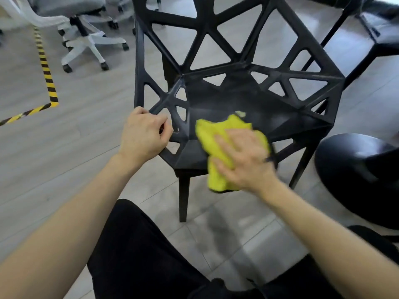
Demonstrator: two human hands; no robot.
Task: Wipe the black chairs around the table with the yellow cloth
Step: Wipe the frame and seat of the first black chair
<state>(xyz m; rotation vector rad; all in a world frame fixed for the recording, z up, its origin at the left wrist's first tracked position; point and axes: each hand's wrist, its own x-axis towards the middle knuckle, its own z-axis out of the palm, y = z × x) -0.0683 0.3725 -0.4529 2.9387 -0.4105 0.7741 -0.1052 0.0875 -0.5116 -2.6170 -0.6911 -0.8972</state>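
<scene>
A black chair (241, 98) with an open triangular lattice back and sides stands in front of me. My left hand (143, 132) grips the chair's left front edge with curled fingers. My right hand (244, 160) lies flat with spread fingers on the yellow cloth (218, 137), pressing it onto the front of the seat. The cloth is crumpled, and part of it hangs over the seat's front edge. The right hand looks slightly blurred.
A round black seat or stool (358, 169) sits close at the right. A second black chair frame (380, 37) stands at the upper right. White office chairs on castors (86, 39) stand at the upper left, beside yellow-black floor tape (46, 72). My black-clad legs (140, 255) fill the bottom.
</scene>
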